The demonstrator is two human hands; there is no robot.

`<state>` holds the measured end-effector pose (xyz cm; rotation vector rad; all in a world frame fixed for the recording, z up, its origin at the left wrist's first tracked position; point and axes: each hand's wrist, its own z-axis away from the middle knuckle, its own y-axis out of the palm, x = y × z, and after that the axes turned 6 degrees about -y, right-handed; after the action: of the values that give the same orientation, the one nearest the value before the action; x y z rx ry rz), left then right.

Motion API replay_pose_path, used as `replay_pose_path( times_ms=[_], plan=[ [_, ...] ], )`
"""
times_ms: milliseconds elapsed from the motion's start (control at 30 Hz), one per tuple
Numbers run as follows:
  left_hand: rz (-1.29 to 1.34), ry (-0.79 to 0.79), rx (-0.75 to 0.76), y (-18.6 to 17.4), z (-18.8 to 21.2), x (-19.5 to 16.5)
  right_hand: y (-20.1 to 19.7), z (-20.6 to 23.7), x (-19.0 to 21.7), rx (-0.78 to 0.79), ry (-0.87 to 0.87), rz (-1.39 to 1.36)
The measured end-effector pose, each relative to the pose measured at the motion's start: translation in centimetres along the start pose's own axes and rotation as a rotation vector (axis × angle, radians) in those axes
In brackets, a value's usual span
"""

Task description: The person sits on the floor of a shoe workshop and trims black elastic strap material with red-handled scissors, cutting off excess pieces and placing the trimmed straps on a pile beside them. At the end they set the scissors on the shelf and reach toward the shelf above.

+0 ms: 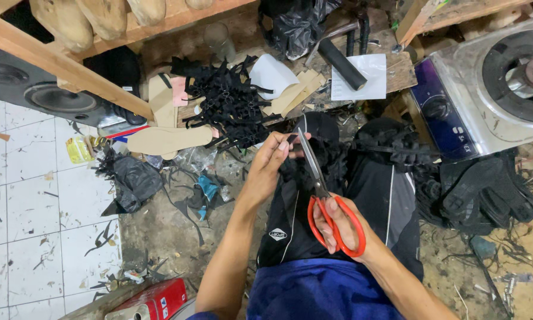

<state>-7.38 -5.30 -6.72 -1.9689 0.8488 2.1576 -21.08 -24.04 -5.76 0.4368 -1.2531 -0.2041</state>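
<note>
My right hand (343,228) grips red-handled scissors (320,189), fingers through the loops, blades pointing up and away from me. My left hand (269,163) pinches a small black cut piece (292,140) at its fingertips, right beside the scissor tips. Both hands work above my lap, over black trousers (373,195) and a blue garment (314,290). More black cut pieces (397,148) lie across my knees.
A heap of black strap pieces (228,101) lies on a low wooden board beside tan insole shapes (166,139). A single-burner stove (492,83) stands at right above black shoe uppers (486,189). Left: a speaker (47,95), white tiles, scraps, a red box (154,299).
</note>
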Motion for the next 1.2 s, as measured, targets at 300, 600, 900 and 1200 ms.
replay_pose_path(
  times_ms=[300,600,900,1200],
  plan=[
    [-0.84,0.277,-0.565,-7.8,-8.8,-7.0,-0.3,1.0,1.5,-0.089,-0.093,-0.002],
    [-0.904,0.325,0.002,3.5,-5.9,-2.3,-4.0,3.2,0.4,-0.212,-0.284,-0.119],
    [-1.273,0.355,0.131,11.0,-7.3,6.1,-5.7,5.6,0.1,-0.446,-0.302,-0.106],
    [-0.68,-0.064,0.045,6.8,-3.2,-3.8,-6.8,6.7,-1.1,-0.47,-0.303,-0.068]
  ],
)
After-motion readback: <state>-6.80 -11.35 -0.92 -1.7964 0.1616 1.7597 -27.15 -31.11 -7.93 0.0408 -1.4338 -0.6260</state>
